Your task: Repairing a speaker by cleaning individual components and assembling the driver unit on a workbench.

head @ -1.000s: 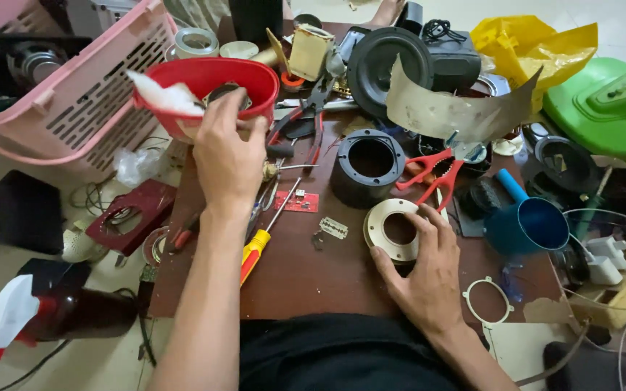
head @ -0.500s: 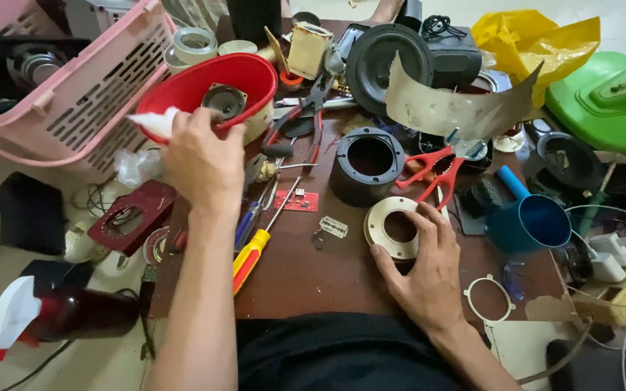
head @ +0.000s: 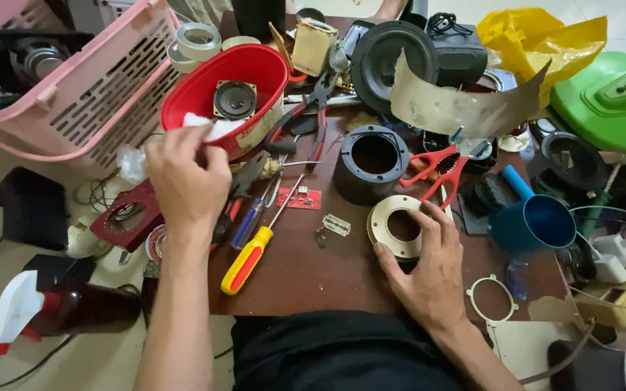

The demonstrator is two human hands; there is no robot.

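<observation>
- Firstly, the brown table (head: 313, 275) is the biggest thing, and it is crowded with tools and parts; its near edge is just in front of the person's dark lap.
- At the far left a pink slotted basket (head: 88, 94) leans, its long side running from near left to far right.
- Beside it stands the red oval bowl (head: 208, 80), with the long axis going from near left to far right; a small square speaker (head: 235, 99) lies inside.
- A black ring housing (head: 371, 163) stands in the middle of the table, opening upward, just behind the metal ring.
- The left hand (head: 186, 181) is at the near rim of the bowl; its fingers are curled together and pinch a piece of white tissue (head: 215, 129), which lies over the rim and partly inside the bowl.
- The right hand (head: 429, 275) rests on the table, fingers spread; the thumb and fingertips press on the near and right edge of the flat metal ring (head: 393, 226).
- That ring lies flat near the middle of the table, hole facing up; being round, it has no clear long axis.
- A yellow and red screwdriver (head: 255, 250) lies between the hands, handle toward the person, shaft pointing to far right.
- Red scissors (head: 440, 165) lie just behind the ring, handles toward the right hand's fingertips.
- A small razor blade (head: 336, 224) lies left of the ring, apart from it.
</observation>
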